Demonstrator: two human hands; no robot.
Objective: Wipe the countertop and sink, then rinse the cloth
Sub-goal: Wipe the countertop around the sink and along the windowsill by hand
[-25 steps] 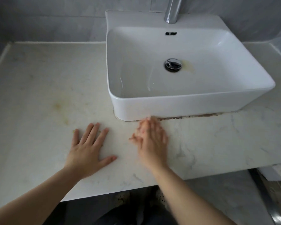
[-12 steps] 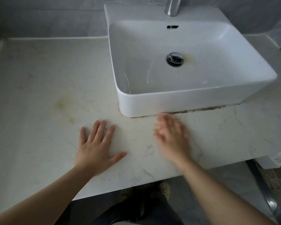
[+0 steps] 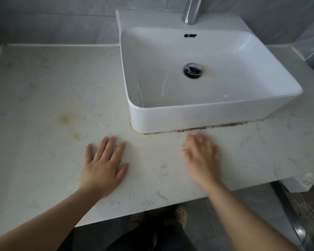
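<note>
In the head view, the left hand (image 3: 103,167) lay flat on the pale marble table (image 3: 43,98), fingers (image 3: 107,147) spread wide and holding nothing. The right hand (image 3: 202,157), blurred, was open and empty just before the white rectangular ceramic sink (image 3: 198,118). No cloth showed. A yellowish stain (image 3: 65,119) marked the table.

chrome faucet (image 3: 191,10), grey tiled wall (image 3: 53,19), 2 shoes (image 3: 179,215)
</note>
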